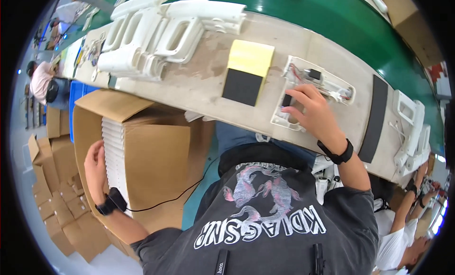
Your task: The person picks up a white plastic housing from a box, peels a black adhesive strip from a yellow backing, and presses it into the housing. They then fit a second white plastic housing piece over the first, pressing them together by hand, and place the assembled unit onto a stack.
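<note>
My left hand [96,171] is down in an open cardboard box [159,166] at the left, beside a stack of white ridged parts [114,152]. Its fingers are slightly bent and apart, with nothing seen in them. On the bench, my right hand [313,109] reaches over a white plastic housing [283,117] with wires and a black block inside. Thumb and index finger sit at either end of a small dark block [286,100] on the housing. The palm hides part of the housing.
A black pad with yellow sheet [250,57] lies left of the housing, a long black strip [373,118] right of it. White plastic shells [177,38] are piled at the far left, more housings [411,128] at the right. A cable [189,187] crosses the box. Other people work at both sides.
</note>
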Tool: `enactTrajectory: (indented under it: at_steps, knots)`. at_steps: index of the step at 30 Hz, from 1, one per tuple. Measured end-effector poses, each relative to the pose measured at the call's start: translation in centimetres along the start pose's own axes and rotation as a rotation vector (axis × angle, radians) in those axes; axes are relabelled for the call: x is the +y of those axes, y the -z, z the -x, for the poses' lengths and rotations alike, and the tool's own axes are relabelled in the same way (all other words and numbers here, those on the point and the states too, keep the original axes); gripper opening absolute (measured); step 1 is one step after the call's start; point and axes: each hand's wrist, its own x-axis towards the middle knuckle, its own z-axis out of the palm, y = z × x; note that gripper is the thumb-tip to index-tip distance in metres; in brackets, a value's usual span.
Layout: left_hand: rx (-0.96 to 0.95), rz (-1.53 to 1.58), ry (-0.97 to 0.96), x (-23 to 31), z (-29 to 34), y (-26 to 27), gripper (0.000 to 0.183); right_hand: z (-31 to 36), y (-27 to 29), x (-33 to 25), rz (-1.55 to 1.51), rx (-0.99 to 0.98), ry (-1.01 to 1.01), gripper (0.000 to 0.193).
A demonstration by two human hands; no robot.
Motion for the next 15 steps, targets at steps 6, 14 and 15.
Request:
enactTrajectory:
  at_steps: [6,14,15]
  knots:
    - [-0.685,-0.537,0.036,-25.6,-1.2,-5.1,0.056,2.0,4.4,0.1,-0.061,0.115,-0.256,0.024]
    - [-0.632,-0.399,-0.054,-27.3,-5.4,-8.7,0.052,5.4,6.4,5.0,0.196,0.262,-0.24,0.025]
    - [-0.62,-0.374,-0.051,-27.7,-5.4,-9.3,0.051,5.8,6.5,5.6,0.208,0.25,-0.223,0.025]
